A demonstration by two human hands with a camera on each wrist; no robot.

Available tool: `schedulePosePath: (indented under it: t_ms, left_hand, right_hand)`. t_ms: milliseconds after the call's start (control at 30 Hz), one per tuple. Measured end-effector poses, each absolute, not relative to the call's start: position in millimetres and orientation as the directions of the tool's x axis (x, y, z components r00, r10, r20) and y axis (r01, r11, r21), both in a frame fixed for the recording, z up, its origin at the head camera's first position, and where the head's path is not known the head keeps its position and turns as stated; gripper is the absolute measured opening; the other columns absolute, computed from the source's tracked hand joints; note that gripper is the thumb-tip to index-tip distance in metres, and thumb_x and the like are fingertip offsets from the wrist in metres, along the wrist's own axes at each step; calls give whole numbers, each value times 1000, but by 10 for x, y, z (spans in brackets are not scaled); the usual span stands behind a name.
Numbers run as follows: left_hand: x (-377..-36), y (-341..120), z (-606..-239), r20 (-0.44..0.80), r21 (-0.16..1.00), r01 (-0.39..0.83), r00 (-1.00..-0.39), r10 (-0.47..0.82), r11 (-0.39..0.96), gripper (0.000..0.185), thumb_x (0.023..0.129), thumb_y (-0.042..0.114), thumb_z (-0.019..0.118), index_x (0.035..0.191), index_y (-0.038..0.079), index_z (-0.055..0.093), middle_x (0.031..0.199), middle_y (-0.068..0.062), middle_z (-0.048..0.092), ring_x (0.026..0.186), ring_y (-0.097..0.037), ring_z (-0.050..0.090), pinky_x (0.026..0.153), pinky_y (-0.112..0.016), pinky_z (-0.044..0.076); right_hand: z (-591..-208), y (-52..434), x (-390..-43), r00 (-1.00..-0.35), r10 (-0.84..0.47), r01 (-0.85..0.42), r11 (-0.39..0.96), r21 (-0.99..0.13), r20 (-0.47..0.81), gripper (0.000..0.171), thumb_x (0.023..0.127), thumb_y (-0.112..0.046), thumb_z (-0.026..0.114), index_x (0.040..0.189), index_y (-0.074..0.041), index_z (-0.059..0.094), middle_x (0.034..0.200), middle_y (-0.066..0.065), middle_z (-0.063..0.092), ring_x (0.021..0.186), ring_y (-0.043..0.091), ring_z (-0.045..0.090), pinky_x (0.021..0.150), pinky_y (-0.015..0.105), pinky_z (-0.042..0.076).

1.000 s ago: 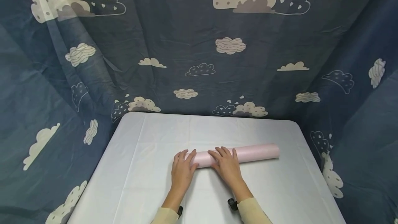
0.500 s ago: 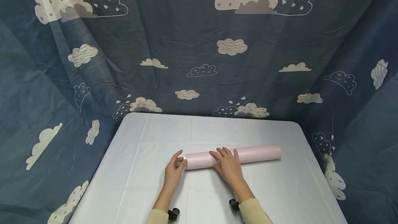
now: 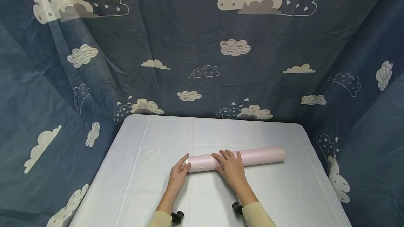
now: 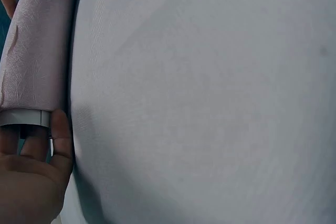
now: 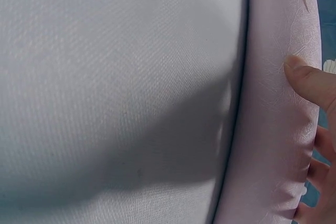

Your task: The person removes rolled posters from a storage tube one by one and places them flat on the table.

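A long pink roll [image 3: 262,155] of textured sheet lies crosswise on the white-covered table, its right end slightly farther back. At its left end a pale core rim [image 4: 23,117] sticks out a little. My left hand [image 3: 177,176] pinches that end, the thumb [image 4: 61,139] on the near side at the rim and fingers at the core's opening. Left of the roll's middle, my right hand [image 3: 233,171] grips it from above. Its thumb [image 5: 304,80] presses the near side, and its fingers bend over the far side, partly hidden by the roll.
The white tabletop [image 3: 151,185] spreads around the roll, with faint fold creases in the cover. Behind and at both sides hangs a dark blue curtain [image 3: 176,31] with cloud prints. Black wrist cameras [image 3: 177,217] sit near both sleeves.
My left hand has slid off the top of the roll to its left end, uncovering that part, and now pinches the rim. My right hand stays where it was; the roll has hardly moved.
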State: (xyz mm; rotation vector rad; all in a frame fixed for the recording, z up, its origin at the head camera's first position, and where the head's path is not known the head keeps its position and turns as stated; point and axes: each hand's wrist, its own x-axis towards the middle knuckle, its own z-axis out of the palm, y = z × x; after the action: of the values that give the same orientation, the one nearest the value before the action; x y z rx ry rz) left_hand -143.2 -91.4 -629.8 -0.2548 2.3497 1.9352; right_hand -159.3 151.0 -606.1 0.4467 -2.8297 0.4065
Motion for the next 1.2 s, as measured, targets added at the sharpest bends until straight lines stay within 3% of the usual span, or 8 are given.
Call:
schedulePosePath:
  t_ms: [467,800,1200]
  left_hand:
    - [-1448,-934,-6300,-178,971,-185,-982,-60,154,43,113,21,51,155,18,56,149,-17,64,105,-15,68,82,-22,60]
    - [-1440,-977,-6296,-137,980,-145,-988,-69,137,40,112,18,51,152,14,59,149,-18,64,116,-24,68,85,-30,64]
    - [-1429,-999,-6289,-146,974,-158,-986,-86,164,37,112,17,52,148,14,62,147,-18,66,120,-26,68,86,-30,64]
  right_hand:
    - [-6076,1519,-1598,-926,-255,-326,913,-246,279,57,86,-34,88,139,-33,69,146,4,67,143,34,55,124,72,31]
    - [-6050,1519,-1599,-925,-259,-328,913,-243,277,56,86,-35,88,138,-33,69,146,4,67,143,34,56,123,72,33]
    - [-6058,1522,-1600,-927,-263,-329,912,-243,269,55,86,-34,88,138,-33,69,146,5,67,143,36,56,122,74,32]
